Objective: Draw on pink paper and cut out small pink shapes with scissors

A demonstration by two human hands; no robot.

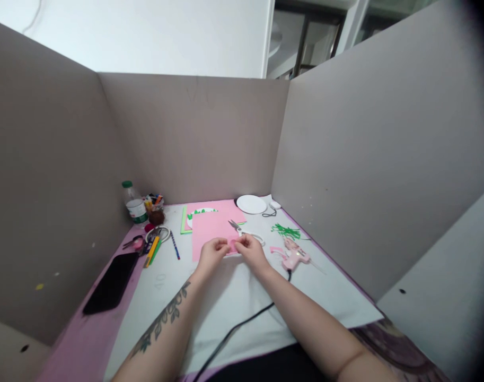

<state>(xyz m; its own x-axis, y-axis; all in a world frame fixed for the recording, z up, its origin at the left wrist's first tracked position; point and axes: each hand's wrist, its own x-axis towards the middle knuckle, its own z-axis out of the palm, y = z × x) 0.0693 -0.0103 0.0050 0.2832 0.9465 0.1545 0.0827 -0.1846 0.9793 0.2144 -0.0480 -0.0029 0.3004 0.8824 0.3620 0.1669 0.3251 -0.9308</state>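
Pinching a small pink piece (232,246), left hand (213,252) and right hand (251,251) nearly closed.

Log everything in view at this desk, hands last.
Partitions: three, grey, surrounding
Cloth: one, white, underneath
Bottle: one, clear, back left
Pens: several, mixed, beside bottle
Phone: one, black, left
Pencil: one, blue patterned, left
Small clutter: uncountable, mixed, left
Sheets: several, pink and green, centre
Disc: one, white, back centre
Plate: one, white, back right
Corded device: one, white, beside plate
Scissors: one, white handles, centre
Strips: several, green, right
Glue gun: one, pink, right
Cord: one, black, front
Small piece: one, pink, centre
Left hand, right hand: one each, bare, at small piece
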